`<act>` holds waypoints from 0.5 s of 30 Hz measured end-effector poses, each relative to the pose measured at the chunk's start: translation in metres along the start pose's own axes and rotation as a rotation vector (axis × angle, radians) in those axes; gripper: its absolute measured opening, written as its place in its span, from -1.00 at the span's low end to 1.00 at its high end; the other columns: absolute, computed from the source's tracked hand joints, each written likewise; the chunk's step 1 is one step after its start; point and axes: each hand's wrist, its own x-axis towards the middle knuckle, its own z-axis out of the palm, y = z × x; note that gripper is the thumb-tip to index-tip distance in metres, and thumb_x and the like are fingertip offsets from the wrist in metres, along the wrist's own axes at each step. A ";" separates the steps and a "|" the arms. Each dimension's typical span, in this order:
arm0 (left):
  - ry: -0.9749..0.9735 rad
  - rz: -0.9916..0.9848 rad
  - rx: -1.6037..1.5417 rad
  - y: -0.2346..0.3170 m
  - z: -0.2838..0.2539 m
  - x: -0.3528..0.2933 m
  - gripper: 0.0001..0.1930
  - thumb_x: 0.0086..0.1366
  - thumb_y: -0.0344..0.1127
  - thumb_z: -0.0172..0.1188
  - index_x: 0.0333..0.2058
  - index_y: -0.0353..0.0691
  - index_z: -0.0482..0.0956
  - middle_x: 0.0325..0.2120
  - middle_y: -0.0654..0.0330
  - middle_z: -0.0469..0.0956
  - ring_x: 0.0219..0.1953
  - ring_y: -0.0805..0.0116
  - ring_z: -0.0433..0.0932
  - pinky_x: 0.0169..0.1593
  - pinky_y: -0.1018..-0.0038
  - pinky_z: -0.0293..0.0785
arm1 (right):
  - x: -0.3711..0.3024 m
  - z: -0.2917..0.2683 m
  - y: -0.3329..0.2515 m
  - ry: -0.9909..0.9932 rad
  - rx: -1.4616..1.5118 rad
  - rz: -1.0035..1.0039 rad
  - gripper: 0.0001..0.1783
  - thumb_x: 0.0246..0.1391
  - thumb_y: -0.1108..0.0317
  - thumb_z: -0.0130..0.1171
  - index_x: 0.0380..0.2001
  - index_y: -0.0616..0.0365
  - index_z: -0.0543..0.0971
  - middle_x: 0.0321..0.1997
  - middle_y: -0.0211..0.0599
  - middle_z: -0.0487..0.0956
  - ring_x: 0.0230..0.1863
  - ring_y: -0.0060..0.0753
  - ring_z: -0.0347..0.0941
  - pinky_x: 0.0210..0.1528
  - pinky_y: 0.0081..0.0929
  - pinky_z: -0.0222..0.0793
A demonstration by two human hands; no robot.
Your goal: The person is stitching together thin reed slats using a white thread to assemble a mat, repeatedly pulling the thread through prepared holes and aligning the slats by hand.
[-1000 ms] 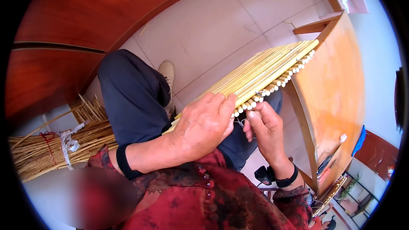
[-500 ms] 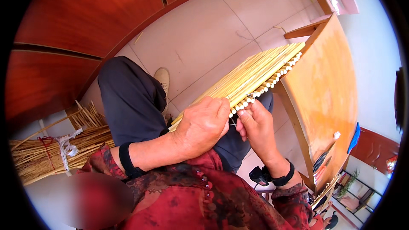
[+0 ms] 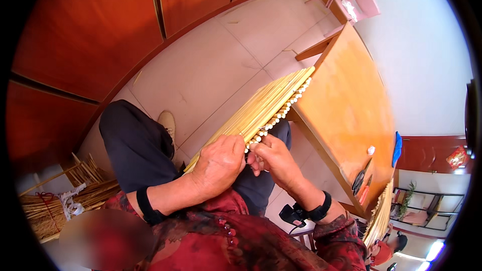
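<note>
A mat of pale yellow plant stalks (image 3: 261, 101), laid side by side in layers, slants up from my lap toward the table. My left hand (image 3: 219, 160) is closed over its near end, thumb on top close to the row of cut stalk ends. Right beside it, at those cut ends, my right hand (image 3: 275, 160) is closed in a pinch under the edge. What its fingertips hold is hidden, too small to make out. A dark bit of binding (image 3: 262, 128) shows among the stalk ends. Both wrists wear black bands.
At right stands a wooden table (image 3: 346, 95) bearing scissors (image 3: 358, 180), a red-handled tool (image 3: 366, 189) and a blue cloth (image 3: 397, 149). A tied stalk bundle (image 3: 98, 198) lies at left. Red cabinets (image 3: 85, 35), a pink chair (image 3: 365, 2) and another person (image 3: 386, 251) are around.
The view has turned, so the mat, hands and table appear farther left. Both hands stay at the same end of the mat; the right fingers are drawn in closer beneath the stalk ends.
</note>
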 end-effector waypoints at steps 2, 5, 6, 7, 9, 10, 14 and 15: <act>0.003 0.007 0.029 0.001 0.000 -0.001 -0.78 -0.11 -0.42 0.21 -0.48 -0.27 0.36 -0.54 0.12 0.37 -0.43 0.18 0.45 -0.37 0.35 0.42 | 0.002 0.000 0.003 -0.022 0.088 -0.005 -0.80 0.13 0.31 0.01 -0.32 0.25 0.41 -0.53 -0.27 0.48 -0.62 -0.52 0.36 -0.60 -0.58 0.31; 0.042 0.037 0.055 0.000 0.004 -0.001 -0.78 -0.12 -0.41 0.21 -0.48 -0.26 0.36 -0.55 0.13 0.37 -0.44 0.20 0.45 -0.39 0.37 0.42 | 0.006 0.003 0.007 -0.032 0.127 -0.042 -0.73 0.23 0.22 -0.03 -0.33 0.25 0.43 -0.54 -0.30 0.48 -0.63 -0.55 0.33 -0.61 -0.61 0.28; 0.044 0.043 0.057 -0.001 0.004 -0.002 -0.78 -0.12 -0.41 0.21 -0.48 -0.26 0.36 -0.55 0.13 0.37 -0.44 0.20 0.45 -0.39 0.37 0.42 | 0.010 0.001 0.013 -0.043 0.155 -0.054 -0.68 0.21 0.17 -0.01 -0.32 0.27 0.43 -0.54 -0.29 0.46 -0.63 -0.57 0.33 -0.63 -0.63 0.29; 0.048 0.061 0.063 -0.002 0.005 -0.002 -0.79 -0.11 -0.41 0.21 -0.48 -0.26 0.36 -0.56 0.14 0.37 -0.44 0.20 0.45 -0.39 0.37 0.42 | 0.012 0.000 0.016 -0.055 0.182 -0.067 -0.63 0.20 0.11 0.01 -0.31 0.28 0.44 -0.54 -0.28 0.44 -0.63 -0.59 0.33 -0.64 -0.65 0.30; 0.053 0.080 0.079 -0.002 0.001 -0.002 -0.79 -0.11 -0.40 0.20 -0.48 -0.25 0.36 -0.56 0.14 0.37 -0.45 0.21 0.45 -0.40 0.38 0.43 | 0.010 -0.005 0.017 -0.077 0.223 -0.053 -0.64 0.22 0.12 0.00 -0.34 0.27 0.46 -0.53 -0.26 0.48 -0.61 -0.54 0.38 -0.61 -0.61 0.35; 0.026 0.103 0.086 -0.002 -0.002 -0.001 -0.81 -0.10 -0.41 0.18 -0.49 -0.25 0.36 -0.57 0.13 0.37 -0.45 0.20 0.45 -0.40 0.38 0.43 | 0.008 -0.005 0.016 -0.100 0.263 -0.032 -0.65 0.24 0.14 -0.01 -0.36 0.27 0.47 -0.52 -0.25 0.52 -0.59 -0.50 0.43 -0.59 -0.57 0.39; -0.024 0.216 0.212 -0.010 -0.028 0.004 -0.86 -0.07 -0.42 0.11 -0.49 -0.25 0.35 -0.57 0.11 0.37 -0.45 0.19 0.45 -0.40 0.37 0.43 | 0.000 0.005 -0.002 -0.135 0.188 -0.120 -0.45 0.16 -0.08 0.03 -0.28 0.32 0.48 -0.46 -0.18 0.51 -0.53 -0.41 0.49 -0.49 -0.58 0.50; -0.029 0.216 0.232 -0.012 -0.033 0.006 -0.86 -0.07 -0.42 0.11 -0.49 -0.25 0.35 -0.57 0.11 0.37 -0.45 0.19 0.45 -0.40 0.37 0.43 | 0.001 0.000 -0.004 -0.158 0.063 -0.174 -0.36 0.11 -0.18 0.05 -0.25 0.33 0.49 -0.42 -0.17 0.52 -0.46 -0.41 0.50 -0.43 -0.53 0.51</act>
